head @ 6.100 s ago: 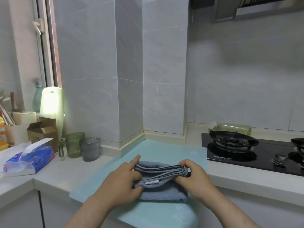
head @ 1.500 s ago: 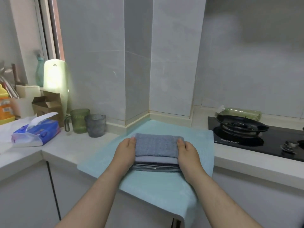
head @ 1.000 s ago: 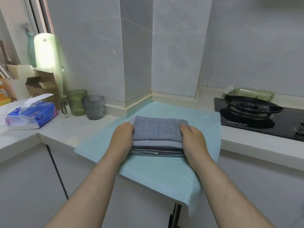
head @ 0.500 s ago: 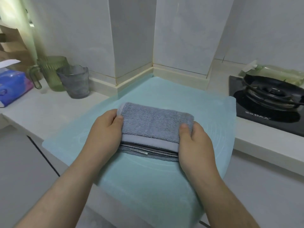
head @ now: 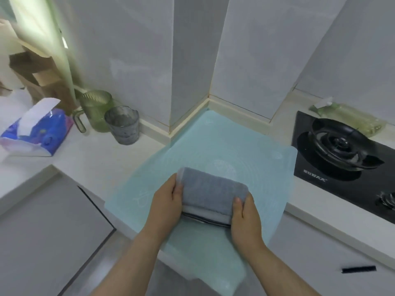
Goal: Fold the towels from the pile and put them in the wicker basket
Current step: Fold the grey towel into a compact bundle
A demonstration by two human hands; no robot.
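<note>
A folded grey-blue towel [head: 210,193] sits over the light blue mat [head: 245,154] on the counter, its layered edges with a dark stripe facing me. My left hand [head: 168,202] grips its left end, thumb on top and fingers underneath. Gripping the right end the same way is my right hand [head: 245,216]. Whether the towel rests on the mat or is lifted off it I cannot tell. No wicker basket and no towel pile are in view.
A green mug [head: 96,113] and a grey cup [head: 122,124] stand at the wall to the left. Further left lies a blue tissue pack [head: 38,133] before a cardboard box [head: 36,75]. A black gas hob [head: 344,161] is on the right.
Earlier my hands were still folding the towel; since then they hold it by both ends. The view has tilted downward and the towel has come nearer the counter's front edge.
</note>
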